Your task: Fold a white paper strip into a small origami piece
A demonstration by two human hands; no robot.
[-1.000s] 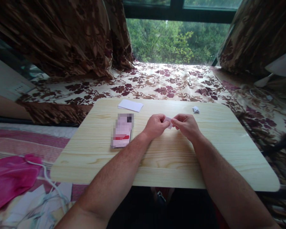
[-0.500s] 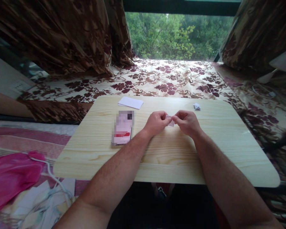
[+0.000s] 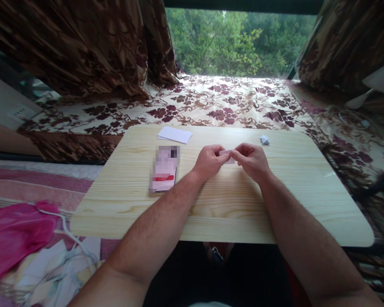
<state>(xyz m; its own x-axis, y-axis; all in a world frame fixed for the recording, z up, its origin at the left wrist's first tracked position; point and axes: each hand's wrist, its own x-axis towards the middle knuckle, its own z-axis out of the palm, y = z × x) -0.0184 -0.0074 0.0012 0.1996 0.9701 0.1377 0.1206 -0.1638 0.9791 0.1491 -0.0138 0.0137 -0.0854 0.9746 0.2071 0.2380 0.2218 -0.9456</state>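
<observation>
A small piece of white paper (image 3: 230, 161) is pinched between my two hands over the middle of the table. My left hand (image 3: 212, 160) grips its left side, thumb on top and fingers curled. From the other side, my right hand (image 3: 251, 160) closes on it with thumb and forefinger, the two thumbs nearly touching. Part of the paper is hidden behind the thumbs, so its folds cannot be made out fully. Beyond my right hand lies a small folded paper shape (image 3: 265, 140).
A light wooden table (image 3: 124, 213) bears a stack of white paper sheets (image 3: 175, 134) and a phone (image 3: 164, 168) left of my hands. Behind it is a ledge with flowered cloth (image 3: 224, 100). Pink cloth (image 3: 16, 238), papers and a white cable (image 3: 65, 224) lie at lower left.
The paper has turned between my fingers, and a strip of it now shows above my thumbs. My hands stay in nearly the same place. The whole view has shifted slightly.
</observation>
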